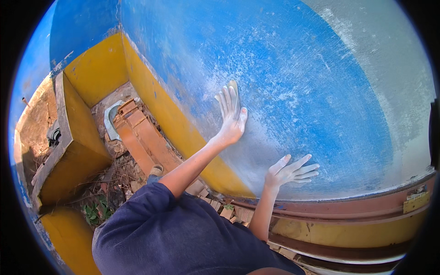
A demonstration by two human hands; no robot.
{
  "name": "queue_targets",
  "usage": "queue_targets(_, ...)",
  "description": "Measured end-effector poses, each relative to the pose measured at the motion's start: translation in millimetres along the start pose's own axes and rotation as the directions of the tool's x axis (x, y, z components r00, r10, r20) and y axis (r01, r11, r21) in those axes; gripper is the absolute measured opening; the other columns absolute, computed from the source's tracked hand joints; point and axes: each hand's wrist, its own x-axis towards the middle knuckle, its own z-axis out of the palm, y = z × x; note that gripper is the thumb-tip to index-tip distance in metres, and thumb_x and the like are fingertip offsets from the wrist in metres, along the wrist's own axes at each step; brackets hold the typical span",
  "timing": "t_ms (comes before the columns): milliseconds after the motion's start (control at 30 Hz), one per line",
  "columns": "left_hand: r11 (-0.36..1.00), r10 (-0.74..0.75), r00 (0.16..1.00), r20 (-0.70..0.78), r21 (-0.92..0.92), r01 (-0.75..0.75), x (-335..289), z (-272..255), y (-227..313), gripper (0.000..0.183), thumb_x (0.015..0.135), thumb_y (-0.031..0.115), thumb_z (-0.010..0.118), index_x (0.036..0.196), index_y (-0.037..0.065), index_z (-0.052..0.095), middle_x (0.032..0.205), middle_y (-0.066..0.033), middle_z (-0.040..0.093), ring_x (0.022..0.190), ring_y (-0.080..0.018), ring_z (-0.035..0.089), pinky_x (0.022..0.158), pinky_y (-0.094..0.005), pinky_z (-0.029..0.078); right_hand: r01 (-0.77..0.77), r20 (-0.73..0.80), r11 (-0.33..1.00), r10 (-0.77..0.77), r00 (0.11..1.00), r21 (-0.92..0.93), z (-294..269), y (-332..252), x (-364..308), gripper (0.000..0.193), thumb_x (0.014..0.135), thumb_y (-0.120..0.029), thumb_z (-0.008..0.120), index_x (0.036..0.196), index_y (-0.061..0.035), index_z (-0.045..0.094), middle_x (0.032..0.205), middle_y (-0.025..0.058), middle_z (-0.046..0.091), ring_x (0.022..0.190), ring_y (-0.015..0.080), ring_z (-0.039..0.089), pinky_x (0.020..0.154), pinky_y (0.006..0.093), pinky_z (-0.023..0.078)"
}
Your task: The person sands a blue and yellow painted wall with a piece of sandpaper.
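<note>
My left hand (230,126), coated in white dust, lies against a painted wall (293,82). Under its straight, close-set fingers is a thin grey-tan sheet (234,86) that looks like sandpaper, mostly hidden by the hand and pressed to the wall. Lower and to the right, my right hand (291,172) rests with fingers spread on the same wall, holding nothing; it too is dusty white. Around both hands the blue paint is scuffed, with pale powdery patches. A grey-white area borders the blue on the right.
A yellow band (183,133) runs along the wall's base. Orange-brown boards (149,137) lie on the left beside a pale squat-toilet pan (111,120). A low yellow partition (87,156) stands further left, with twigs and rubble (117,176) near it. A brown ledge (330,213) curves along the lower right.
</note>
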Motion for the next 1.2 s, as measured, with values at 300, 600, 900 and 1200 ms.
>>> queue_targets(300, 0.999, 0.040, 0.999, 0.005, 0.034, -0.040, 114, -77, -57, 0.074, 0.106, 0.032, 0.033, 0.156, -0.006, -0.006, 0.161, -0.0330, -0.013, 0.146, -0.0524, -0.018, 0.117, -0.0615, -0.008, 0.075, -0.005, 0.994, -0.075, 0.997, -0.081, 66, -124, 2, 0.068, 0.102, -0.039, 0.040, 0.154, 0.0030, 0.030, 0.164, 0.0275, 0.009, 0.150, 0.0508, -0.004, 0.114, 0.0657, -0.011)
queue_targets(600, 0.992, 0.120, 0.968, 0.220, 0.007, -0.124, 55, -83, -104, 0.074, 0.106, 0.029, 0.033, 0.154, -0.010, -0.009, 0.157, -0.0387, -0.018, 0.143, -0.0569, -0.023, 0.113, -0.0656, -0.013, -0.081, -0.095, 0.985, 0.067, 0.993, -0.151, 95, -196, 26, 0.071, 0.102, -0.038, 0.045, 0.154, 0.0060, 0.025, 0.164, 0.0253, 0.014, 0.152, 0.0455, 0.001, 0.118, 0.0596, -0.007)
queue_targets(900, 0.946, 0.321, 0.937, 0.140, 0.003, -0.325, 249, -164, -31, 0.070, 0.106, 0.026, 0.037, 0.157, -0.003, 0.000, 0.162, -0.0317, -0.010, 0.146, -0.0553, -0.013, 0.116, -0.0638, -0.006, -0.093, -0.235, 0.974, 0.043, 0.971, -0.209, 74, -155, 59, 0.054, 0.105, -0.032, 0.039, 0.150, -0.0028, 0.042, 0.161, 0.0218, 0.026, 0.151, 0.0416, 0.015, 0.120, 0.0593, 0.004)
queue_targets(1200, 0.893, 0.361, 0.857, 0.368, 0.127, -0.431, 195, -138, -36, 0.074, 0.100, 0.019, 0.047, 0.156, -0.007, 0.006, 0.159, -0.0379, -0.002, 0.143, -0.0626, -0.007, 0.114, -0.0698, 0.001, -0.081, -0.276, 0.962, 0.006, 0.961, -0.261, 41, -145, 120, 0.053, 0.105, -0.034, 0.035, 0.149, -0.0066, 0.045, 0.159, 0.0227, 0.030, 0.151, 0.0414, 0.018, 0.120, 0.0589, 0.004)
